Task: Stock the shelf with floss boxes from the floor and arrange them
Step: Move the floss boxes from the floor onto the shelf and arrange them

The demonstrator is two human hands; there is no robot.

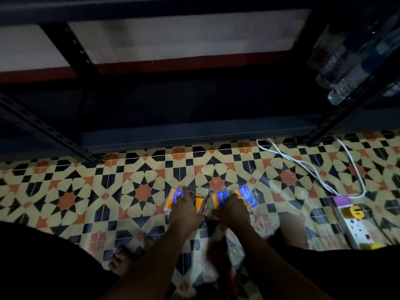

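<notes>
Head view: left hand [186, 210] fingers flat on floss box [176, 199]; right hand [234, 207] fingers curl over two boxes [220, 199].

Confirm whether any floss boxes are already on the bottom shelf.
No: the bottom shelf shows none, and the floss boxes lie on the floor under both hands.

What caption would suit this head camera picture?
Both hands, left and right, reach down to floss boxes lying on the patterned floor before a dark shelf.
</notes>
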